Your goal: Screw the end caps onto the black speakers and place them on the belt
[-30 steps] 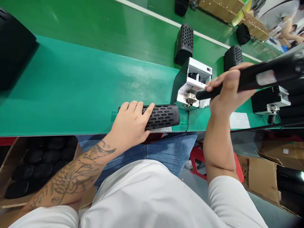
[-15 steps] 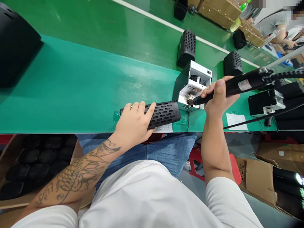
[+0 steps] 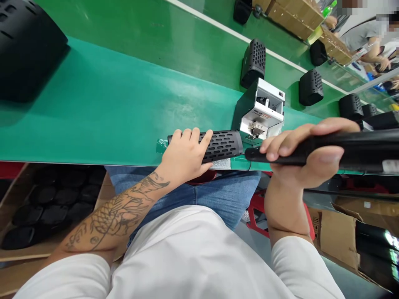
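Note:
A black slotted housing [image 3: 225,145] lies on its side at the near edge of the green work surface [image 3: 131,112]. My left hand [image 3: 186,150] is wrapped over its left half, fingers on top and thumb at the near side. In my right hand [image 3: 314,151] is a black electric screwdriver [image 3: 368,145], held almost level. Its nose points left, with the thin bit at or very close to the housing's right end; I cannot tell if they touch. Just behind stands a black and silver screw feeder [image 3: 262,112].
Similar black housings [image 3: 254,62] stand along the green conveyor, with a large one [image 3: 28,54] at far left. A box of dark parts [image 3: 52,203] sits below left. Cardboard boxes [image 3: 338,236] and a red stool [image 3: 258,220] are below right. Other people work at upper right.
My right hand has brought the screwdriver from the feeder's front down to the housing's right end. My left hand keeps its hold on the housing. The view has shifted slightly.

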`<state>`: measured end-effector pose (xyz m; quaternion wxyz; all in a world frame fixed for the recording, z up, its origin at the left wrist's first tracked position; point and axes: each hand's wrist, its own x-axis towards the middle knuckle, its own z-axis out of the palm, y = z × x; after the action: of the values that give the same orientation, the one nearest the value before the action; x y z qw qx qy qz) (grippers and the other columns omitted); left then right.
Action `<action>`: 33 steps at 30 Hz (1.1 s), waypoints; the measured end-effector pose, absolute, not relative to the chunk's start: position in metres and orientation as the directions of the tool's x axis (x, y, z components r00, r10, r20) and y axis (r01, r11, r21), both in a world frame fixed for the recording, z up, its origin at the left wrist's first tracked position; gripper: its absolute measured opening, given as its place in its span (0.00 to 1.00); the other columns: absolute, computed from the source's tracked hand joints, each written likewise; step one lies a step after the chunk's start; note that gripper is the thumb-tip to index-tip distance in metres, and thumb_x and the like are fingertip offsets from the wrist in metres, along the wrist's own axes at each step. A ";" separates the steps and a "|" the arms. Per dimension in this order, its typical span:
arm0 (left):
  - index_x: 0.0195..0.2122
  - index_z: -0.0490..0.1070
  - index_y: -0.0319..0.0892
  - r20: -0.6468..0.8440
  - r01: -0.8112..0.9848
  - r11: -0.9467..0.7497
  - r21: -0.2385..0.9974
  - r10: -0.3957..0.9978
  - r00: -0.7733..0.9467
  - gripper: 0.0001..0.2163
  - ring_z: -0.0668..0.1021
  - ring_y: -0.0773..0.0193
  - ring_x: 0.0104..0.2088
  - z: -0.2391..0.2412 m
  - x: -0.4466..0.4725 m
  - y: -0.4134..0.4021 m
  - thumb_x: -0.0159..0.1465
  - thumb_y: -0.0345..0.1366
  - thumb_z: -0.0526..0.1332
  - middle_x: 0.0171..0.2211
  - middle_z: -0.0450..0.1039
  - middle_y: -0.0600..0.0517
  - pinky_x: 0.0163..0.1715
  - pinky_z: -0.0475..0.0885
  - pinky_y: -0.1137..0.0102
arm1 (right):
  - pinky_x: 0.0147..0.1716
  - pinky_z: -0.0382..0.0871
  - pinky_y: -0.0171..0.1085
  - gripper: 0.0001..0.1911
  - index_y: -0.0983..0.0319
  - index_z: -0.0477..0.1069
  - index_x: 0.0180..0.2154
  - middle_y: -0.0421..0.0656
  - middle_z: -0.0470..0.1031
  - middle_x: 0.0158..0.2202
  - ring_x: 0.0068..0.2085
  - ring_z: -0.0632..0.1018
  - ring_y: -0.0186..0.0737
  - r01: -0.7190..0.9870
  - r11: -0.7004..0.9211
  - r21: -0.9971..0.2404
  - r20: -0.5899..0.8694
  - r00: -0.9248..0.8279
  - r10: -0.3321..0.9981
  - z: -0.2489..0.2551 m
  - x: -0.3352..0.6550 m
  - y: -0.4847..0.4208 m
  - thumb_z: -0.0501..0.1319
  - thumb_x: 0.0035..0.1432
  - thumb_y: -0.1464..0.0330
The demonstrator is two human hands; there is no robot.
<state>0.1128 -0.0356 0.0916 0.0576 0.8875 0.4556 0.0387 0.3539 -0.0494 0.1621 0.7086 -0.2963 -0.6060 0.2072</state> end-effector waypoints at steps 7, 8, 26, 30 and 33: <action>0.87 0.66 0.30 0.032 0.795 -0.586 0.157 0.807 0.589 0.45 0.82 0.26 0.63 0.093 0.113 -0.038 0.78 0.53 0.73 0.68 0.79 0.21 0.61 0.72 0.44 | 0.15 0.74 0.46 0.12 0.40 0.84 0.51 0.30 0.73 0.22 0.14 0.68 0.41 -0.074 0.694 -0.716 0.698 -0.090 0.710 0.147 0.305 -0.053 0.77 0.75 0.46; 0.87 0.66 0.30 0.037 0.794 -0.586 0.162 0.807 0.589 0.45 0.82 0.26 0.63 0.093 0.114 -0.038 0.77 0.52 0.73 0.68 0.79 0.21 0.61 0.72 0.44 | 0.16 0.74 0.46 0.12 0.40 0.84 0.51 0.30 0.72 0.22 0.14 0.68 0.42 -0.068 0.685 -0.725 0.688 -0.091 0.720 0.143 0.303 -0.052 0.77 0.75 0.46; 0.86 0.68 0.30 0.049 0.791 -0.577 0.201 0.813 0.581 0.42 0.82 0.24 0.64 0.093 0.116 -0.039 0.78 0.49 0.72 0.67 0.81 0.22 0.63 0.71 0.42 | 0.20 0.78 0.38 0.16 0.51 0.78 0.40 0.31 0.78 0.24 0.18 0.76 0.37 -0.180 0.545 -0.819 0.574 -0.285 0.768 0.126 0.311 -0.035 0.82 0.70 0.56; 0.87 0.67 0.30 0.028 0.797 -0.574 0.187 0.815 0.579 0.43 0.82 0.25 0.64 0.093 0.115 -0.038 0.78 0.50 0.71 0.68 0.81 0.22 0.62 0.71 0.42 | 0.20 0.78 0.40 0.17 0.52 0.77 0.38 0.32 0.78 0.24 0.18 0.75 0.37 -0.161 0.513 -0.843 0.535 -0.344 0.771 0.124 0.315 -0.033 0.82 0.70 0.55; 0.87 0.67 0.31 0.030 0.793 -0.580 0.187 0.810 0.586 0.42 0.82 0.24 0.64 0.092 0.114 -0.038 0.78 0.49 0.71 0.68 0.80 0.22 0.62 0.71 0.42 | 0.20 0.78 0.41 0.24 0.51 0.75 0.36 0.31 0.75 0.22 0.19 0.76 0.39 -0.133 0.465 -0.876 0.481 -0.335 0.810 0.120 0.315 -0.035 0.87 0.62 0.52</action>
<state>0.1142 -0.0383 0.0919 0.0770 0.8871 0.4516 0.0561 0.3147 -0.0347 0.1204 0.5200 -0.2493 -0.6796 0.4534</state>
